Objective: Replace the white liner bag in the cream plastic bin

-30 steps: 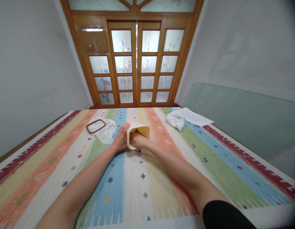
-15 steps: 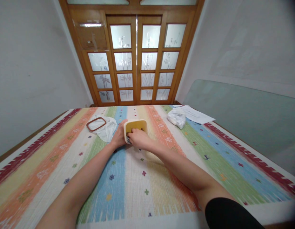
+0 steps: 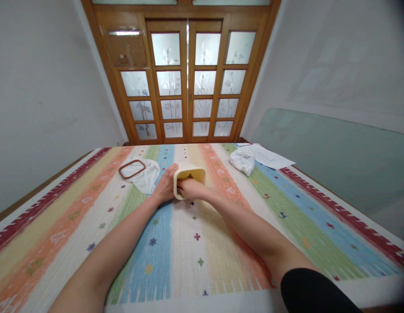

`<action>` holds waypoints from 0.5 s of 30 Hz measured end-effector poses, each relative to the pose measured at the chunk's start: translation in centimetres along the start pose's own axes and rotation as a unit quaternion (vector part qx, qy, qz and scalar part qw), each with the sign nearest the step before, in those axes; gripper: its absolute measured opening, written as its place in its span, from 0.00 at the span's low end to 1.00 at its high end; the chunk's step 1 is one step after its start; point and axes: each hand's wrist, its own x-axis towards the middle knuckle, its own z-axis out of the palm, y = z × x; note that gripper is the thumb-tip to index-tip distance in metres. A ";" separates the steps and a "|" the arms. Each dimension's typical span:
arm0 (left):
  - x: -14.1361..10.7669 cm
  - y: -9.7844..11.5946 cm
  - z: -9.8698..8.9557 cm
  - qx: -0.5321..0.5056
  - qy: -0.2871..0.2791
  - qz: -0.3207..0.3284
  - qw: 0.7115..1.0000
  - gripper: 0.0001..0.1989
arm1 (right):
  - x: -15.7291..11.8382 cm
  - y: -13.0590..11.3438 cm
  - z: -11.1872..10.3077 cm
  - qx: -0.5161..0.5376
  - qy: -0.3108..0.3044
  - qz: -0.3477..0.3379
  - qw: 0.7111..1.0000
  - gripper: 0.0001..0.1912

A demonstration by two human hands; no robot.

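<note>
A cream container with a yellow inside (image 3: 198,174) is tilted with its mouth toward me. My left hand (image 3: 165,184) is wrapped round its left side. My right hand (image 3: 189,189) reaches into the mouth; its fingertips are hidden inside, along with whatever they touch. Some small dark bits show within, too small to tell. Left of the container, a brown rounded rectangular ring (image 3: 132,169) lies partly on a thin white cloth or bag (image 3: 148,176).
A crumpled white plastic bag (image 3: 242,161) and printed paper sheets (image 3: 270,157) lie at the back right of the striped tablecloth (image 3: 188,269). Beyond the table stand wooden doors with glass panes (image 3: 202,82). A pale green panel (image 3: 332,152) leans at the right.
The container has tipped further toward me and shifted slightly right, so its mouth faces me more. My right hand has gone deeper into it.
</note>
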 end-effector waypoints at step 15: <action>0.0 0.5 -0.4 -0.019 -0.010 -0.003 1.000 0.60 | 1.8 1.3 2.7 -0.006 0.007 -0.012 1.000 0.19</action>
